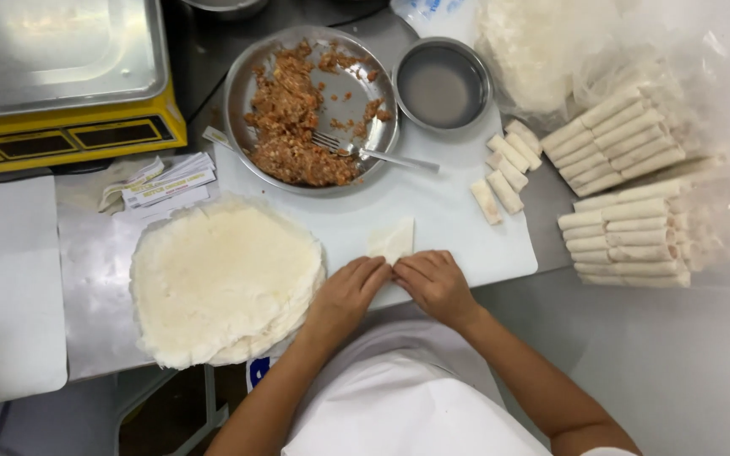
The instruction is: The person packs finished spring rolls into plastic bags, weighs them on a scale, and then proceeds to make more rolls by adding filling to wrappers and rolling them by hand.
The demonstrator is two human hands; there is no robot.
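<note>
Left hand (346, 295) and right hand (434, 283) side by side on the white board (458, 228), fingers curled down onto the near edge of a small wrapper (392, 239), pinching it. Just left of the left hand, a stack of round wrappers (226, 283). Beyond the fingertips, a metal plate (251, 72) of minced filling with a fork (373, 152) and a small bowl (442, 84); right of the right hand, finished rolls (627, 194).

I see a yellow weighing scale with a steel platform (61, 76) at far left, a small round steel bowl of cloudy water (442, 84), and folded paper slips (166, 181) on the grey tabletop (95, 279).
</note>
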